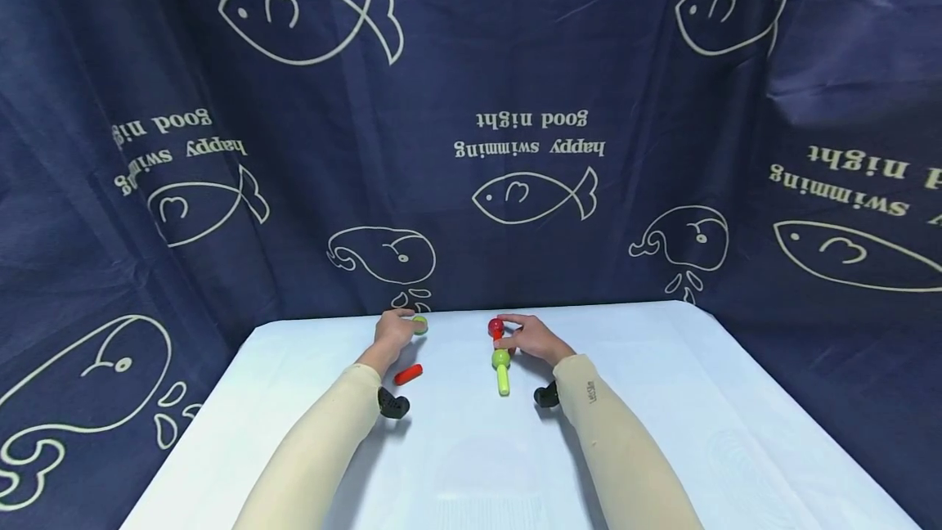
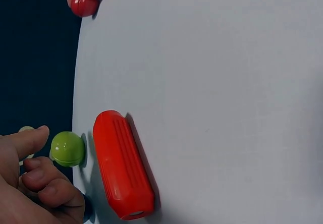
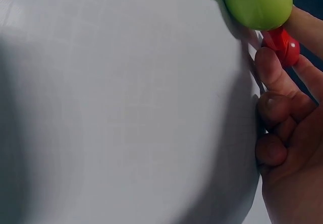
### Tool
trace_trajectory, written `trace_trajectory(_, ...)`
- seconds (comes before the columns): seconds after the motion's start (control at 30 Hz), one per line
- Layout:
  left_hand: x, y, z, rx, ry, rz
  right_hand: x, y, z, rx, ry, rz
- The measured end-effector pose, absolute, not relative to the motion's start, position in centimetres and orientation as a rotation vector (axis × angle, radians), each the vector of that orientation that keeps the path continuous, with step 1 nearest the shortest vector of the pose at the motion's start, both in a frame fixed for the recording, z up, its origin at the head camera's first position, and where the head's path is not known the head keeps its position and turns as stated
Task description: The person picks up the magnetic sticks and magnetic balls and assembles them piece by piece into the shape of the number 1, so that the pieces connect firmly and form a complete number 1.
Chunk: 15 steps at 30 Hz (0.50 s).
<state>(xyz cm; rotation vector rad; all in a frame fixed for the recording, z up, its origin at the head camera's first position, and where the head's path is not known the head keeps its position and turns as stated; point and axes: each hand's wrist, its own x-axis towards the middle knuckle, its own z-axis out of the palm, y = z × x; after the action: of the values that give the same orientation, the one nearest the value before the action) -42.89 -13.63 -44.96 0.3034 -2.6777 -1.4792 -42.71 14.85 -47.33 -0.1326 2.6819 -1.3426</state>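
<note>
At the far side of the table my left hand [image 1: 393,332] is at a small green ball [image 1: 419,320], thumb across it; the ball [image 2: 68,149] shows beside the thumb tip in the left wrist view. A red ribbed cylinder [image 1: 408,375] lies just nearer than that hand. My right hand [image 1: 536,339] holds a red stick topped by a red ball [image 1: 495,325], its index finger at the ball and thumb across the stick. Directly below, in line with it, is a green ball [image 1: 500,359] with a pale green stick [image 1: 504,381]. The right thumb partly hides where red and green meet.
A white table [image 1: 471,448] stretches under both forearms. Behind its far edge hangs a dark blue curtain [image 1: 441,121] printed with fish and whales. A black wrist device [image 1: 393,404] sits under the left wrist, another black device [image 1: 547,396] by the right.
</note>
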Motion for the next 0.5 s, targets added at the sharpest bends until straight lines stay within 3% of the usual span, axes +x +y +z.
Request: trace_trajectory(0.5,-43.55,-13.60,-45.54,0.332,-2.684,-1.522,-43.15,14.73,-47.53,-0.088,2.702,-1.315)
